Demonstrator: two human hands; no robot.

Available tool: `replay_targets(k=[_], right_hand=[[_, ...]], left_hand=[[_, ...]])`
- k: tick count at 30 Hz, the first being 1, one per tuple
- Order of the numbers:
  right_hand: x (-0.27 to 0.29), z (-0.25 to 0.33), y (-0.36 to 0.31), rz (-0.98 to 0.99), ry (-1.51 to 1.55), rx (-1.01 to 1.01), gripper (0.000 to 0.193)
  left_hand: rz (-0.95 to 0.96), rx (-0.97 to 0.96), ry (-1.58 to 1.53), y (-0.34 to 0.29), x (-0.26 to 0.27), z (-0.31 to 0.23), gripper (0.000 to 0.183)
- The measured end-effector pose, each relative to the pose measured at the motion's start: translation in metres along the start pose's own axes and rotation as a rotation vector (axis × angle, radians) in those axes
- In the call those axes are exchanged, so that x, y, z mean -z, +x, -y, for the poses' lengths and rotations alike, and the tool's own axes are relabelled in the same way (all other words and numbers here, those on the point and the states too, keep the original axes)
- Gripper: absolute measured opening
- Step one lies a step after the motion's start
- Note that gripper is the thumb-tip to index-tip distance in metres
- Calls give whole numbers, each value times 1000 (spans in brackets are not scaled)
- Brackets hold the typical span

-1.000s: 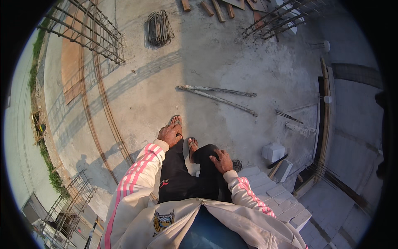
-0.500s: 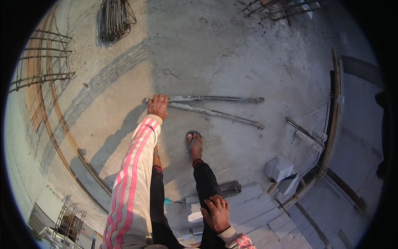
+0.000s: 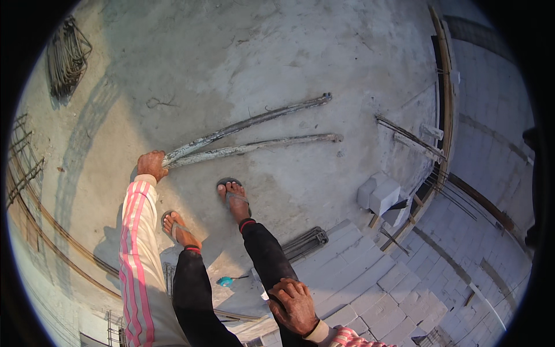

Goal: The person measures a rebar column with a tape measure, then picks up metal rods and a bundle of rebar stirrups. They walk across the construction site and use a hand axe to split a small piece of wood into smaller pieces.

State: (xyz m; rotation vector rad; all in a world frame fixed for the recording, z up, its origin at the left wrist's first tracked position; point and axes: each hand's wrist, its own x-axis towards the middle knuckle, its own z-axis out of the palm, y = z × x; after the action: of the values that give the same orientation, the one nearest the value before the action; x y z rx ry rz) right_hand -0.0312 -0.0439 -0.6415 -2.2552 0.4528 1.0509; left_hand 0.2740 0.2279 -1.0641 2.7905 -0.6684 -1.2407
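The concrete floor [image 3: 283, 191] bears a pair of mottled poles [image 3: 254, 146], which meet at the left hand [image 3: 152, 166] and diverge to its right in a narrow V. The far pole ends lie well apart from the grip. Ahead of the grip is a curled wire scrap [image 3: 161, 103]; farther ahead and left is a bundle of bent steel bars [image 3: 68, 61]. Behind and left, long rods [image 3: 89, 255] extend along the floor. Behind and right, a stack of pale blocks [image 3: 352, 272] stands next to a short bundle of metal loops [image 3: 305, 244]. A small teal item [image 3: 225, 281] is nearer, also behind and right.

Relative to one second ago, the left hand is displaced from the left leg to the poles. Relative to half a second ago, contact is maintained, and the pole end then protruding past the hand is now covered. The left foot [image 3: 180, 228], previously hidden mostly by the sleeve, is visible.

Grip status: the left fingers are curled closed around the joined pole end; the thumb position cannot be determined. The right hand [image 3: 293, 306] rests palm down on the right knee, fingers slightly bent, holding nothing
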Motion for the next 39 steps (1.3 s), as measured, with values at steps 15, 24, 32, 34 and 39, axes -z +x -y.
replay_targets(k=[15,24,32,34,39], right_hand=[[-38,-123,253,-450,1677,-795,71],[21,-175,174,-512,1631,-819,37],[154,-199,62,-257,1416,-698,27],[175,-194,53,-250,1250,-650,27],[183,-195,68,-325,956,-530,34]], left_hand=[[337,-155,-340,-270,104,-162,62],[748,-6,-959,-246,82,-214,52],[443,216,-645,-255,139,-239,46],[327,183,-543,-278,143,-225,47],[158,275,-510,-347,130,-172,55]])
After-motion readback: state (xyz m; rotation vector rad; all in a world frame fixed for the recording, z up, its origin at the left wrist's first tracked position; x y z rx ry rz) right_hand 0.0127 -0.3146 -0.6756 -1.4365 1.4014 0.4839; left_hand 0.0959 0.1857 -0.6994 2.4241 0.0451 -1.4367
